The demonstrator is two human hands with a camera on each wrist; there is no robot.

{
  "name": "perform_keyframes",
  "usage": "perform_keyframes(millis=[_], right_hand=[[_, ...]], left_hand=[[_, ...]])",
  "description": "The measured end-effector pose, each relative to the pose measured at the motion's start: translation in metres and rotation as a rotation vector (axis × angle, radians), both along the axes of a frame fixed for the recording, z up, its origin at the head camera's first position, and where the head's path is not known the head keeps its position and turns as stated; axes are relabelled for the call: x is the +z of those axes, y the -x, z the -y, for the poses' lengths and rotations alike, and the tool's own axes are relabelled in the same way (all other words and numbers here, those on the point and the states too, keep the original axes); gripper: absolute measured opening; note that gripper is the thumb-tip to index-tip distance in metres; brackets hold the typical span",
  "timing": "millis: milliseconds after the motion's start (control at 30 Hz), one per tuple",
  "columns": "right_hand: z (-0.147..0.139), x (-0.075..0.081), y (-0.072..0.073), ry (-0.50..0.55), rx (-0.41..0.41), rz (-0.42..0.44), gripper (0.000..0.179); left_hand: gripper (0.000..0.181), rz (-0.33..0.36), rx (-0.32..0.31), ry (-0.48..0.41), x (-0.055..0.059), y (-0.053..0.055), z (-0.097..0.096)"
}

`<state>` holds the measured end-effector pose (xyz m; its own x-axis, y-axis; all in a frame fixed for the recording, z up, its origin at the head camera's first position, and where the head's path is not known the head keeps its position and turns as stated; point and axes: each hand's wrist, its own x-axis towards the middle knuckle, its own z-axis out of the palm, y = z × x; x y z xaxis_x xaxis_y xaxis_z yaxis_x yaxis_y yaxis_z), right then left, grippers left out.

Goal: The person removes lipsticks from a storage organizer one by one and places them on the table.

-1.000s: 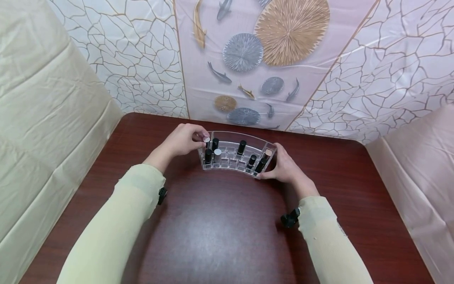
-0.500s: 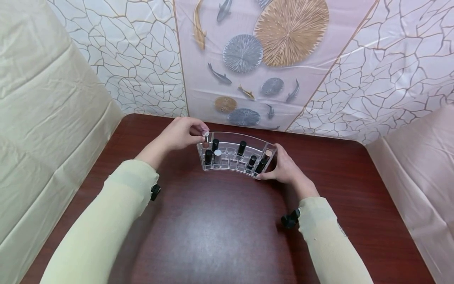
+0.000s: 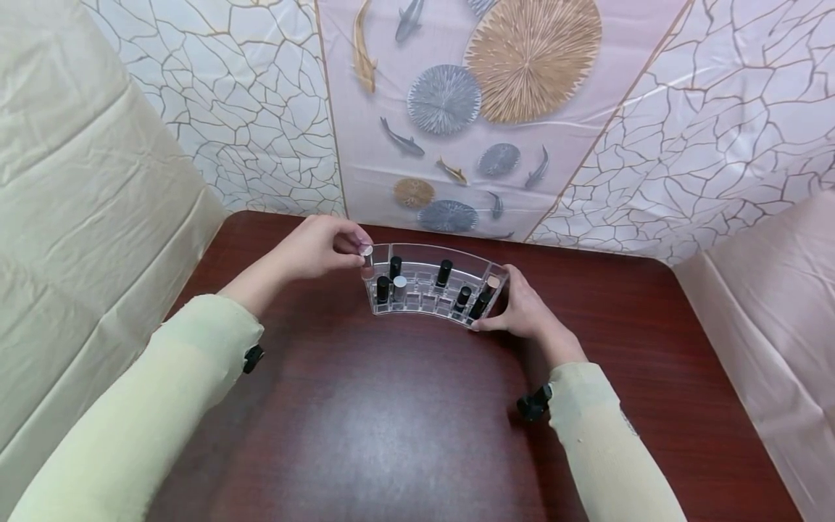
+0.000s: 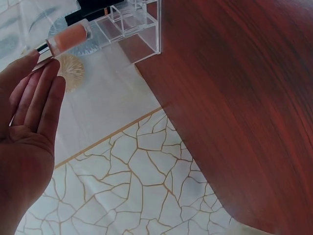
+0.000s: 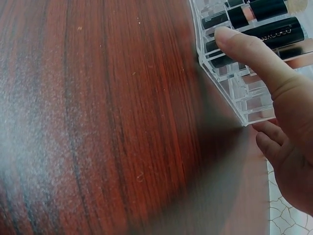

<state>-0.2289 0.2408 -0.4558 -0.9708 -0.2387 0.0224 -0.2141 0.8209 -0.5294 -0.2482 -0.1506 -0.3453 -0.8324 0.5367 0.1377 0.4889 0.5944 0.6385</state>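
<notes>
A clear acrylic lipstick organizer (image 3: 430,253), curved and tiered, stands toward the back of the table. My left hand (image 3: 314,248) pinches a lip gloss tube (image 4: 71,38) by its silver cap between thumb and fingers; its clear barrel shows peach colour. In the head view the tube overlaps the organizer's left end. Gripping the right end of the organizer is my right hand (image 3: 525,307), thumb at the front and fingers behind. Several tubes sit in the slots, among them a black lipstick (image 3: 383,289), a silver-capped tube (image 3: 400,288) and a black tube (image 5: 279,32) near my right thumb.
The dark red-brown wooden table (image 3: 391,406) reaches toward me. Behind it hangs a patterned cloth (image 3: 450,174) with fish and round shapes. Cream fabric (image 3: 85,217) stands along the left side, pinkish fabric (image 3: 770,304) along the right.
My left hand has lifted the lip gloss tube out of the organizer's back left slot and moved it left. My right hand stays on the organizer's right end.
</notes>
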Motion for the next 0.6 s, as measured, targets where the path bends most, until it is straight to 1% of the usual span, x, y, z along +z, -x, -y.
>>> perform_keyframes(millis=[167,300,433,600], right_hand=[[-0.001,0.000,0.000,0.006,0.005,0.001,0.128],[-0.001,0.001,-0.001,0.017,0.008,0.000,0.126],[-0.001,0.000,-0.001,0.020,0.008,-0.002,0.125],[-0.002,-0.002,0.001,0.016,0.004,-0.004,0.126]], left_hand=[[0.021,0.009,-0.024,0.008,-0.001,-0.010,0.005],[0.022,0.028,-0.054,0.007,-0.005,-0.019,0.009],[0.021,0.048,-0.080,0.018,-0.012,-0.027,0.013],[0.021,0.056,-0.100,0.035,-0.022,-0.035,0.018]])
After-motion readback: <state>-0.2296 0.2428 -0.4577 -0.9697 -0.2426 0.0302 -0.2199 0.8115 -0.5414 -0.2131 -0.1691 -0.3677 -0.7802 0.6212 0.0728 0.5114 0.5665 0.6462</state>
